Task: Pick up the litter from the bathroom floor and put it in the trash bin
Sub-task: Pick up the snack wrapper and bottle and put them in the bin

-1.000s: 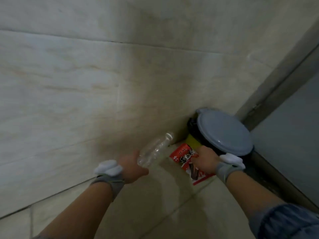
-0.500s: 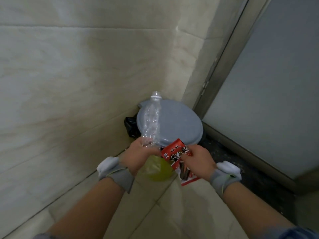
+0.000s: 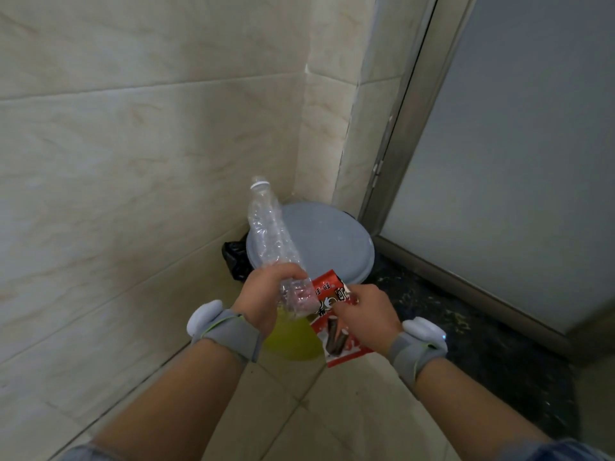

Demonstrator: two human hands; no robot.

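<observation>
My left hand [image 3: 266,297] grips the bottom end of a clear, crumpled plastic bottle [image 3: 271,234], which points up and away with its white cap on top. My right hand [image 3: 364,319] pinches a red snack wrapper [image 3: 336,341] that hangs just in front of the bin. The trash bin [image 3: 327,244] stands in the corner with its round grey lid down. Its yellow-green body [image 3: 296,341] shows below my hands, and a black liner [image 3: 234,259] sticks out at its left side. Both hands hover right above the near rim of the bin.
Beige tiled walls [image 3: 133,161] meet in a corner behind the bin. A metal-framed frosted door [image 3: 515,161] rises on the right, with a dark stone threshold [image 3: 466,327] at its foot. Pale floor tiles [image 3: 316,410] lie under my forearms.
The view has swung so the bin now sits centred. My left hand turned the bottle from slanting to nearly upright and came closer to my right hand, over the bin's near rim.
</observation>
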